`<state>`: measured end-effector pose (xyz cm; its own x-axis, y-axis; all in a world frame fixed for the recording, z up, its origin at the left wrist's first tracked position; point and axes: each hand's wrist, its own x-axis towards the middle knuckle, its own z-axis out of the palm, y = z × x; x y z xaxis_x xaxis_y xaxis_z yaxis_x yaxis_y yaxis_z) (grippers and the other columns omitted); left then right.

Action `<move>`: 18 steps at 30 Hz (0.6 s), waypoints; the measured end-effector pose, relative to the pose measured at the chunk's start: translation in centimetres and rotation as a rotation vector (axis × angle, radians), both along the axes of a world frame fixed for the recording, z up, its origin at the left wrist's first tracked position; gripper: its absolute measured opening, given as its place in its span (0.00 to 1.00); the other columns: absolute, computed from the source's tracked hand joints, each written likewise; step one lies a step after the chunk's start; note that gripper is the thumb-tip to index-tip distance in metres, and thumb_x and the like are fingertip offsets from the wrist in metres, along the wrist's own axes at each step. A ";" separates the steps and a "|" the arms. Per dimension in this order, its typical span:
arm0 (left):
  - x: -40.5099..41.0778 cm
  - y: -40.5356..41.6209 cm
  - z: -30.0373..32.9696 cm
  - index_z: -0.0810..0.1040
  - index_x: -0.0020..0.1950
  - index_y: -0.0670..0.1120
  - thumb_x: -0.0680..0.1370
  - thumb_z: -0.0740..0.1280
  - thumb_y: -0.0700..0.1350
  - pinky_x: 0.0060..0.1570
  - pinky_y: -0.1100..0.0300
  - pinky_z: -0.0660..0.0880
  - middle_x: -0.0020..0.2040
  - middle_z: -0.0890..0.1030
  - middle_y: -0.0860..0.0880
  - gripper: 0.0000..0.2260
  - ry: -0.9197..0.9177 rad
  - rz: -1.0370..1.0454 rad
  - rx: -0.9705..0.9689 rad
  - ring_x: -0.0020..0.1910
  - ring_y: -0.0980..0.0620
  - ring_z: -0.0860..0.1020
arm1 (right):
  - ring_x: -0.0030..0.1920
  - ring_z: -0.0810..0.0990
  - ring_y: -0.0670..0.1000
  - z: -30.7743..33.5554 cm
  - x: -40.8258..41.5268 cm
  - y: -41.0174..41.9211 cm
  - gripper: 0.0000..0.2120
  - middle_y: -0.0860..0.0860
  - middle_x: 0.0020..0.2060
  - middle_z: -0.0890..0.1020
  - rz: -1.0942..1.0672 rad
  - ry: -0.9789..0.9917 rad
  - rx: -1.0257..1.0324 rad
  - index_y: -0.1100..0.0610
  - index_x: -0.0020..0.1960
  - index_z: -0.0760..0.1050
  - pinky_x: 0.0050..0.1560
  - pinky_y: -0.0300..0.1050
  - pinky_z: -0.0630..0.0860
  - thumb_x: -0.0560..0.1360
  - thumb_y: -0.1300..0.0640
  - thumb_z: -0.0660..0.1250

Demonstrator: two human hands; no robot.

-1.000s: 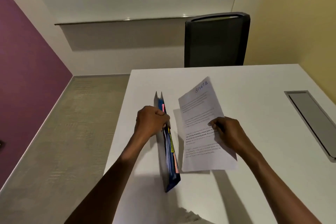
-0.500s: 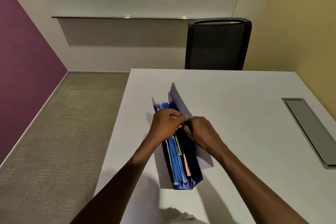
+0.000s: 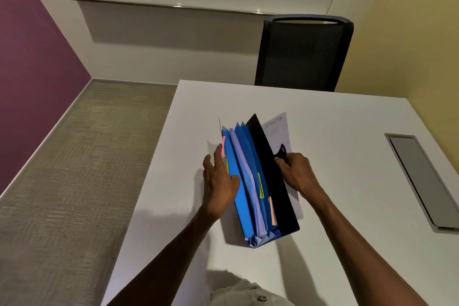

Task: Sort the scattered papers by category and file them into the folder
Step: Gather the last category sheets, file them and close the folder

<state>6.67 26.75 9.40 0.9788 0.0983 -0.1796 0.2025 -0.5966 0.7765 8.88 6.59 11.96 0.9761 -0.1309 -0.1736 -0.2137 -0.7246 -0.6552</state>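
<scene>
A blue accordion folder [image 3: 244, 181] stands spread open on the white table [image 3: 347, 181], its pockets marked with pink, yellow and orange tabs. My left hand [image 3: 218, 181] lies flat against the folder's left side, fingers apart. My right hand [image 3: 295, 172] pinches the folder's black right cover [image 3: 270, 176] at its small tab. A printed sheet of paper [image 3: 279, 129] with a handwritten heading sticks out behind that black cover, mostly hidden.
A black mesh chair [image 3: 303, 54] stands at the table's far edge. A grey cable hatch [image 3: 422, 179] is set into the table at the right. The table's left edge drops to carpeted floor [image 3: 74, 181].
The sheet, held flat beside the shut folder a second ago, now sits behind the black cover. My hands have pulled the folder's pockets wide apart.
</scene>
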 end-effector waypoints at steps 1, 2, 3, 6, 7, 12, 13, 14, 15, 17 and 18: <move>0.0 0.0 0.0 0.50 0.79 0.58 0.76 0.68 0.37 0.52 0.52 0.79 0.77 0.57 0.41 0.39 -0.021 -0.013 -0.016 0.58 0.44 0.77 | 0.30 0.72 0.50 -0.1 0.0 -0.5 0.20 0.50 0.27 0.74 -0.015 0.014 0.007 0.57 0.31 0.69 0.27 0.36 0.63 0.81 0.56 0.61; 0.0 -0.1 -0.1 0.51 0.79 0.60 0.76 0.66 0.34 0.45 0.55 0.80 0.76 0.57 0.42 0.40 -0.043 -0.024 -0.018 0.50 0.49 0.78 | 0.32 0.74 0.52 -0.2 0.0 -1.0 0.19 0.51 0.29 0.75 -0.024 0.027 0.008 0.58 0.32 0.72 0.29 0.39 0.64 0.81 0.56 0.61; -0.1 -0.2 0.0 0.51 0.79 0.61 0.76 0.65 0.32 0.38 0.59 0.78 0.77 0.56 0.43 0.40 -0.057 -0.035 0.001 0.43 0.53 0.76 | 0.34 0.75 0.54 -0.2 0.0 -1.5 0.17 0.53 0.32 0.77 -0.032 0.038 0.002 0.61 0.36 0.75 0.30 0.40 0.65 0.81 0.56 0.61; -0.1 -0.8 -0.2 0.59 0.77 0.59 0.77 0.65 0.31 0.35 0.64 0.76 0.77 0.55 0.44 0.35 -0.070 -0.099 0.131 0.39 0.56 0.75 | 0.39 0.76 0.56 -0.6 0.0 -2.6 0.14 0.54 0.39 0.78 -0.064 0.078 -0.036 0.62 0.43 0.77 0.33 0.44 0.66 0.82 0.55 0.61; -0.1 -1.0 -0.3 0.65 0.74 0.56 0.78 0.64 0.32 0.39 0.62 0.78 0.77 0.57 0.45 0.30 -0.059 -0.126 0.168 0.42 0.53 0.77 | 0.39 0.76 0.56 -0.8 -0.1 -3.0 0.14 0.54 0.39 0.77 -0.071 0.089 -0.054 0.62 0.42 0.76 0.34 0.43 0.66 0.82 0.55 0.60; 0.1 -2.9 0.7 0.72 0.69 0.41 0.80 0.63 0.54 0.62 0.51 0.73 0.76 0.61 0.44 0.22 0.015 -0.122 0.200 0.65 0.41 0.74 | 0.35 0.77 0.56 -1.9 -0.2 -4.3 0.20 0.56 0.31 0.78 -0.099 0.065 -0.072 0.61 0.33 0.73 0.30 0.43 0.65 0.82 0.55 0.61; 0.1 -3.5 1.0 0.72 0.67 0.41 0.78 0.64 0.62 0.61 0.49 0.74 0.75 0.61 0.44 0.29 0.028 -0.104 0.232 0.65 0.41 0.74 | 0.33 0.76 0.55 -2.0 -0.2 -4.4 0.21 0.55 0.29 0.76 -0.102 0.063 -0.067 0.60 0.31 0.70 0.30 0.42 0.65 0.82 0.55 0.61; 0.1 -4.1 1.3 0.72 0.65 0.41 0.73 0.64 0.69 0.59 0.49 0.75 0.73 0.62 0.44 0.35 0.040 -0.085 0.253 0.63 0.42 0.75 | 0.32 0.74 0.53 -2.0 -0.2 -4.5 0.22 0.53 0.27 0.75 -0.104 0.062 -0.059 0.59 0.30 0.68 0.29 0.43 0.64 0.82 0.55 0.61; 0.1 -4.6 1.5 0.72 0.63 0.42 0.69 0.65 0.74 0.55 0.49 0.77 0.71 0.64 0.45 0.39 0.048 -0.071 0.265 0.61 0.43 0.75 | 0.30 0.72 0.52 -2.0 -0.2 -4.5 0.23 0.52 0.26 0.73 -0.103 0.058 -0.047 0.58 0.29 0.67 0.29 0.44 0.63 0.81 0.54 0.62; 0.2 -5.5 1.5 0.71 0.62 0.41 0.63 0.65 0.78 0.51 0.49 0.79 0.68 0.66 0.44 0.45 0.063 -0.055 0.287 0.58 0.44 0.76 | 0.27 0.69 0.49 -1.9 -0.2 -4.4 0.23 0.51 0.24 0.72 -0.091 0.055 -0.006 0.58 0.28 0.66 0.29 0.44 0.63 0.80 0.54 0.63; 0.2 -5.9 1.5 0.71 0.63 0.41 0.61 0.65 0.79 0.50 0.50 0.79 0.68 0.66 0.44 0.48 0.072 -0.051 0.293 0.58 0.44 0.76 | 0.26 0.68 0.48 -2.0 -0.3 -4.3 0.24 0.50 0.24 0.72 -0.083 0.062 0.020 0.57 0.27 0.66 0.29 0.43 0.63 0.80 0.53 0.64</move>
